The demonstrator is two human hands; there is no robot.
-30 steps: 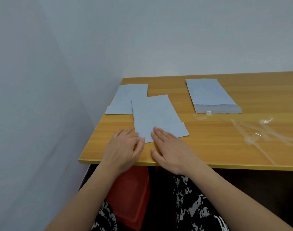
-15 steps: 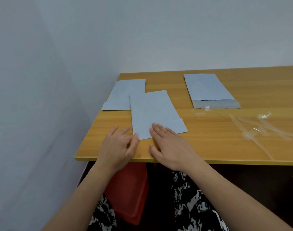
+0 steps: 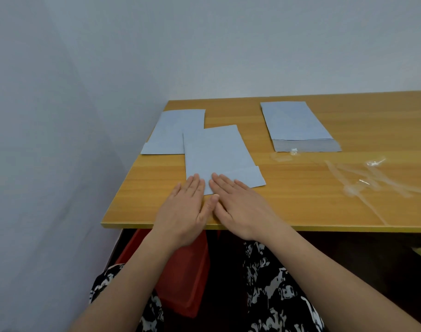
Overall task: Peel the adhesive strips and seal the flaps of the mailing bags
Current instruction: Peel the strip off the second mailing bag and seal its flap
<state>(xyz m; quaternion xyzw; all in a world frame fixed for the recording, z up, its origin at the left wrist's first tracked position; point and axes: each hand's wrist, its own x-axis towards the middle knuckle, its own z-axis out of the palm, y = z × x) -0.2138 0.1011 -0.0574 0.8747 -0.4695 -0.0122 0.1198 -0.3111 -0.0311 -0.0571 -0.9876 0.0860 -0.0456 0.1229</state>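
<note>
Pressing flat: left hand (image 3: 185, 207) and right hand (image 3: 238, 204) lie side by side, fingers straight, on the folded flap (image 3: 243, 178) of the mailing bag (image 3: 216, 154) at the counter (image 3: 300, 207) near edge, likely to bed the adhesive. Sealed bag (image 3: 173, 133) lies partly beneath it; unsealed stack (image 3: 295, 125) and peeled strips (image 3: 362, 180) sit apart to the right

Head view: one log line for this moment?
phase: pressing flap | left hand: flat on bag | right hand: flat on bag | stack: untouched | peeled strips: on table
</note>
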